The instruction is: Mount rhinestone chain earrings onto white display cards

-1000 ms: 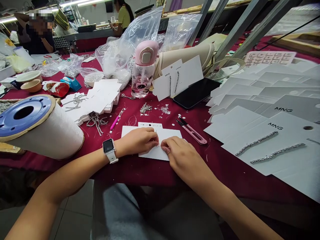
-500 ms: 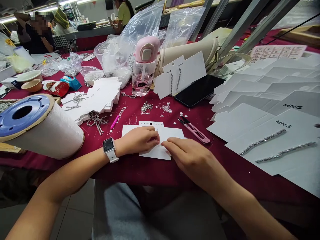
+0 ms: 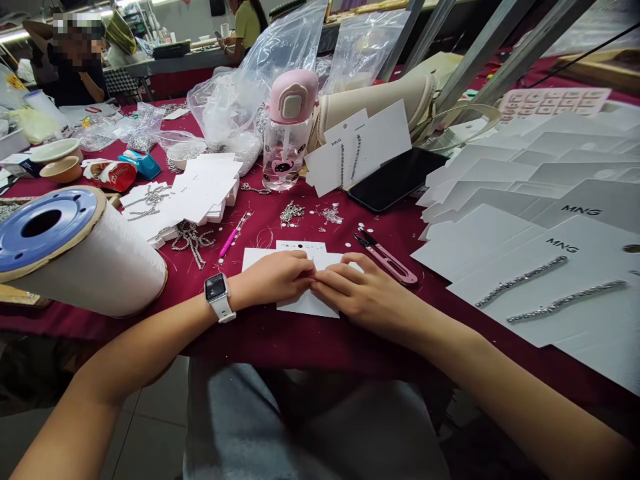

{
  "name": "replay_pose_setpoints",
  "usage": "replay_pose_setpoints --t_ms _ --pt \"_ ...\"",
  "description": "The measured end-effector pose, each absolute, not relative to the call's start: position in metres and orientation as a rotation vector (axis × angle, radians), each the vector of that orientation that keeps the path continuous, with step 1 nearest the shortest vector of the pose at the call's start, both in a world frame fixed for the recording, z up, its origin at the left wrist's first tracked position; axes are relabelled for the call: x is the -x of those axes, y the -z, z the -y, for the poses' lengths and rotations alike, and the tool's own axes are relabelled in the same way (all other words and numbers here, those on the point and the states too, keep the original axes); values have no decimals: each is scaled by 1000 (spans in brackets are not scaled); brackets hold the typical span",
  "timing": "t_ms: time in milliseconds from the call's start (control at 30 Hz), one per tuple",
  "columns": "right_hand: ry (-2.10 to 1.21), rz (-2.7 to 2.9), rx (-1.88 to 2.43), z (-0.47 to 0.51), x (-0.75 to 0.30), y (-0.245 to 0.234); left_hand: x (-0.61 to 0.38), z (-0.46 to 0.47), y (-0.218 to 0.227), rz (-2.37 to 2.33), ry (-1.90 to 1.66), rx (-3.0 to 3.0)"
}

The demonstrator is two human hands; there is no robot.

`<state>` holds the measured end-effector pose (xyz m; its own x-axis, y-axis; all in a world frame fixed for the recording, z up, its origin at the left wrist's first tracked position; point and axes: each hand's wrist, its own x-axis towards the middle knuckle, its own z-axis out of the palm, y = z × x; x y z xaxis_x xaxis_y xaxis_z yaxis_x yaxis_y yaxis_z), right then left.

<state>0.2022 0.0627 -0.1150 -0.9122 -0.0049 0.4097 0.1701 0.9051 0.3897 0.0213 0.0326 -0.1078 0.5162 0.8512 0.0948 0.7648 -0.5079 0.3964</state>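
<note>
Both my hands rest on a white card lying on the dark red tablecloth near the front edge. My left hand, with a white smartwatch on its wrist, has its fingers curled and pinched at the card's middle. My right hand meets it fingertip to fingertip, fingers pressed together on the card. What the fingertips pinch is too small to make out. A second white card lies just behind. Pink thread snips lie right of my right hand.
A big spool of white thread lies at left. Stacked white cards with rhinestone chains, a pink pen, a pink-lidded bottle, a black phone and plastic bags stand behind. Carded chains spread at right. People sit far back.
My right hand has slid left and forward, so its fingertips now touch my left hand's on the card. The left hand has stayed put.
</note>
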Motion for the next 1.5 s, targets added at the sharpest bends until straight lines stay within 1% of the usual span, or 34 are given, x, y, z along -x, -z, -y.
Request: replay_pose_setpoints --t_ms 167,367,567,700,867,1067,1133,1300,1500 --pt "560 2623 183 -61 -202 120 -22 -31 105 -1359 -393 -2424" --pt "349 2597 295 -66 -211 117 -24 -30 101 -1375 -355 -2384" --pt "295 2604 268 -67 -216 113 -25 -30 101 -1379 -350 -2380" --pt "291 2639 331 -61 -215 112 -24 -30 103 -1364 -366 -2393" --pt "295 2627 647 -45 -207 117 -23 -30 103 -1360 -372 -2398" --pt "35 2522 1062 -24 -196 124 -24 -30 102 -1363 -357 -2386" --pt "55 2490 1129 -18 -191 124 -24 -31 102 -1369 -346 -2394" --pt "251 2465 1309 -5 -177 122 -24 -30 102 -1386 -308 -2419" --pt "337 2496 1414 -7 -170 124 -26 -29 104 -1408 -273 -2501"
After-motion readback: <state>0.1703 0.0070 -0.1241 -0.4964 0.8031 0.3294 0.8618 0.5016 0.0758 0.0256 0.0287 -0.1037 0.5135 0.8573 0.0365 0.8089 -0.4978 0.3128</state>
